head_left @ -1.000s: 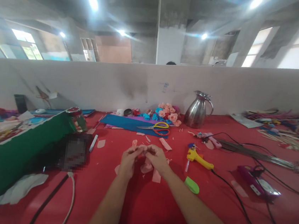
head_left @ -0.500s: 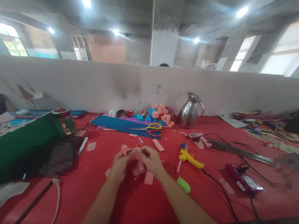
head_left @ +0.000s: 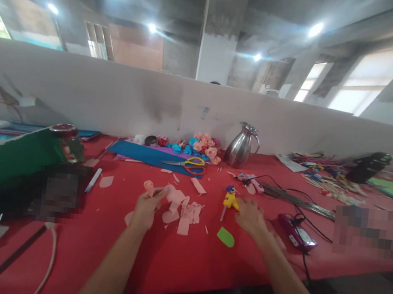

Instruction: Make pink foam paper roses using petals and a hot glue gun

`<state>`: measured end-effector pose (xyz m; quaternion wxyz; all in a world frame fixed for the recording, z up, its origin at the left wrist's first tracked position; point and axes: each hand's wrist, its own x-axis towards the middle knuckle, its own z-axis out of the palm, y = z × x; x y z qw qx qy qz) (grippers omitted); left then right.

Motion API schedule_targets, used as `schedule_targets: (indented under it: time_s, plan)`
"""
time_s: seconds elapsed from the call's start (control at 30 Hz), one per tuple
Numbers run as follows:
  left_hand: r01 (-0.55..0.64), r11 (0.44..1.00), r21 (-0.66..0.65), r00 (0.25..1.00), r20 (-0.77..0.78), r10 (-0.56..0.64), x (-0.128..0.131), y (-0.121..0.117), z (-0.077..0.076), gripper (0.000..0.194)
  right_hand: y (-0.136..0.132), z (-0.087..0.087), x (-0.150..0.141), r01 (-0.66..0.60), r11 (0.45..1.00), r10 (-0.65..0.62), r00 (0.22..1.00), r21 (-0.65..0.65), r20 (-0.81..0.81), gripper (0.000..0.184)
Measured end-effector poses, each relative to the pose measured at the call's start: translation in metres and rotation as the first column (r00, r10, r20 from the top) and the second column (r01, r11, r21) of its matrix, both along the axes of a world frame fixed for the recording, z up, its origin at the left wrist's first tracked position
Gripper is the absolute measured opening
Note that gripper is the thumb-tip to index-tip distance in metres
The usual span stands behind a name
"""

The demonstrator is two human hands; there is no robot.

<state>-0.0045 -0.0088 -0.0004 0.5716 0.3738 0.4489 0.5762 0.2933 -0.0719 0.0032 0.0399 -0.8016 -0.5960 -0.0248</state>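
My left hand (head_left: pixel 146 207) is closed around the base of a small pink rose (head_left: pixel 148 186), its rolled bloom showing above the fingers. A pale pink petal piece (head_left: pixel 174 194) extends from the fingertips; whether it is gripped or lies behind them I cannot tell. On the right, my right hand (head_left: pixel 250 218) has its fingers round the handle of a yellow hot glue gun (head_left: pixel 230 199), which still lies on the table with a glue stick showing. Loose pink cut pieces (head_left: pixel 189 214) lie between the hands. A green petal-shaped piece (head_left: pixel 226 237) is near the glue gun.
Scissors (head_left: pixel 187 164) rest on blue sheets (head_left: pixel 136 152). Behind them are finished paper flowers (head_left: pixel 207 146) and a steel jug (head_left: pixel 240 147). A purple power strip (head_left: pixel 296 232) with black cords lies right, near wire rods (head_left: pixel 292 199). A green box (head_left: pixel 8 164) stands left.
My right hand has left the pink pieces and moved right onto the glue gun's handle. My left hand keeps the rose. The view has turned slightly right.
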Motion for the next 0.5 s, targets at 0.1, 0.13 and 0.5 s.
schedule_targets:
  time_s: [0.1,0.13,0.5]
  plan:
    - [-0.018,1.000,-0.020,1.000,-0.006,0.018,-0.001,0.001,0.000,0.044,0.008,-0.010,-0.001,-0.048,0.998,0.049,0.999,0.043,-0.022,0.047]
    - [-0.028,0.999,-0.029,1.000,-0.012,0.028,-0.001,0.001,-0.001,0.045,0.011,-0.013,0.000,-0.054,0.997,0.058,0.997,0.062,-0.056,0.045]
    - [-0.118,0.991,0.060,0.958,-0.256,0.130,0.002,0.004,-0.011,0.034,0.011,0.010,-0.003,-0.168,0.956,0.265,0.847,0.242,-0.461,0.028]
